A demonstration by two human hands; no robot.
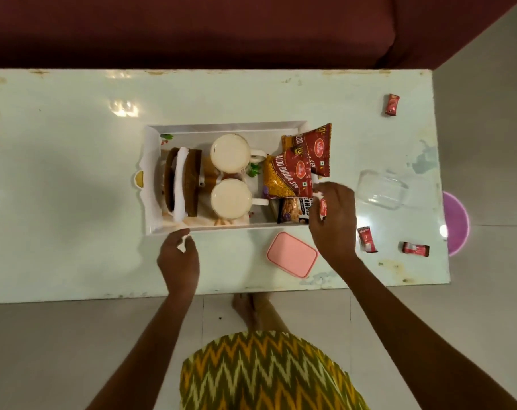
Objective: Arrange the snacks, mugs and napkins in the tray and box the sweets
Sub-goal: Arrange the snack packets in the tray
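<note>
The right hand [334,220] hovers over the near right corner of the white tray [227,127], its fingers curled around a small red sweet [323,208] pinched between thumb and fingertips. Just beyond those fingers lie the snack packets: a yellow and red packet [286,179], a red packet [317,147] behind it leaning over the tray's right rim, and a peanut packet [294,210] touching the fingertips. Near the wrist, on the table [73,143], sits a pink lid [292,254]; to the right of the knuckles stands a clear box [381,189], open. Three more sweets lie loose: one [367,239] just right of the wrist, one [415,249] farther right, one [391,105] well beyond at the far right edge. The left hand [178,257] rests at the tray's near rim, fingers loosely curled, with something small and white at the fingertips that I cannot identify. Beyond its fingers, inside the tray, stand two cream mugs [230,153] side by side, and left of them a brown holder of white napkins [181,183].
</note>
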